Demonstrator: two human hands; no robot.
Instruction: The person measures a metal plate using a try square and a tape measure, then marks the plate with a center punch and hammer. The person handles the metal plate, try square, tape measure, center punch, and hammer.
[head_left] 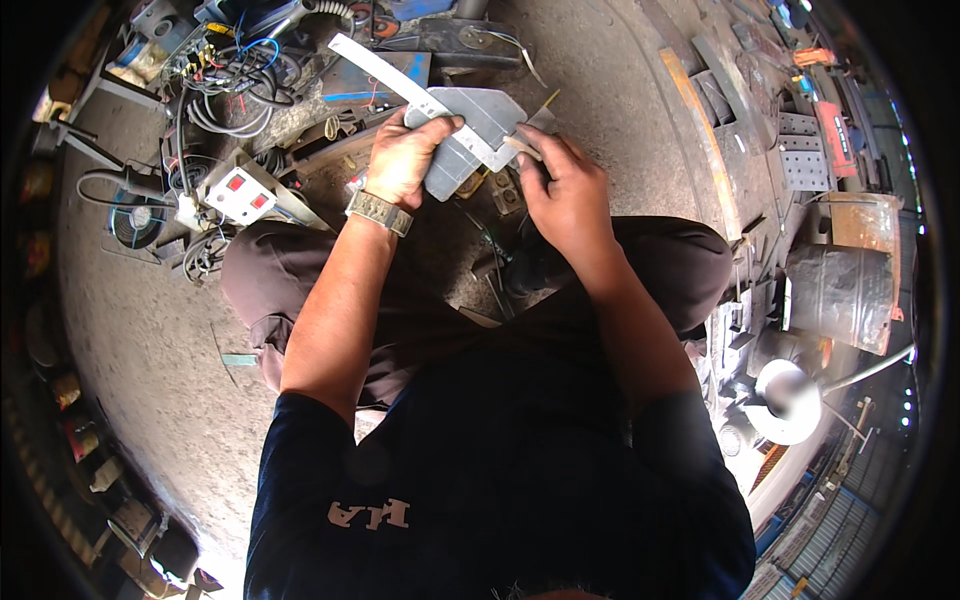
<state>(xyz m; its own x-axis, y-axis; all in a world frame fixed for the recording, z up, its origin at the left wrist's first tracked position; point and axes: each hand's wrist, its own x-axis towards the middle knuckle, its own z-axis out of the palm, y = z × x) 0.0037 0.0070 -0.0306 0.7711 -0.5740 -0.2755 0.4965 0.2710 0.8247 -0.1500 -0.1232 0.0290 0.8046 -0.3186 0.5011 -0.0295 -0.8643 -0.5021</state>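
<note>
The left hand (400, 165) is closed around the edge of a dark grey plate (487, 104), with its thumb pressing an L-shaped metal square (385, 72) down across the plate's face. The right hand (568, 190) has its thumb and fingers drawn narrow at the square's corner; whether it pinches the square or some slim piece there, I cannot tell. The plate is held up in front of the seated person's knees, the square's long blade running out past it to the upper left.

The step in hand looks like setting the square against the plate; a next move would call for a firm left thumb so that the blade does not slip.

Further out, on the concrete floor (615, 85), a white switch box (246, 205) and tangled cables (232, 128) lie to the left, a metal drum (843, 293) to the right.
</note>
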